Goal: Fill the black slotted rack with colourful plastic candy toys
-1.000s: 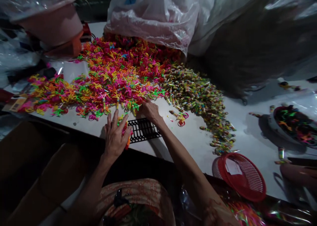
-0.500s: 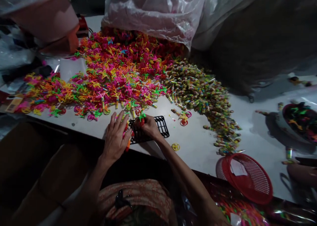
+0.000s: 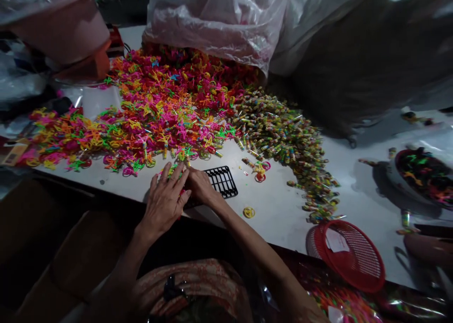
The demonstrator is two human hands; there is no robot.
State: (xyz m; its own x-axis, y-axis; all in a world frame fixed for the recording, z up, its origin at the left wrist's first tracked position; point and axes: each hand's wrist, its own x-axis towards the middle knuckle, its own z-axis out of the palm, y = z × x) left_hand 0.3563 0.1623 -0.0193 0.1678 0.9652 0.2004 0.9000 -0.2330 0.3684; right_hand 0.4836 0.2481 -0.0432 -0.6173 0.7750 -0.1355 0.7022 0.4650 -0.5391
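A black grid tray (image 3: 221, 181) lies on the white table (image 3: 283, 205) near its front edge. My left hand (image 3: 164, 200) rests over the tray's left end, fingers curled over a few small neon plastic pieces. My right hand (image 3: 200, 186) is closed beside it on the tray, pressing something small that I cannot make out. Just beyond the hands spreads a big heap of neon plastic ring toys (image 3: 159, 110). To its right lies a heap of small wrapped candy rolls (image 3: 283, 139).
A clear plastic bag (image 3: 219, 16) spills the toys at the back. A red mesh basket (image 3: 348, 254) sits at the front right, a loose yellow ring (image 3: 248, 212) near the tray. A bowl of neon pieces (image 3: 421, 174) stands far right, pink tubs (image 3: 67, 30) back left.
My right hand drew back from the toy heap onto the tray beside my left hand. More of the tray's right end shows bare.
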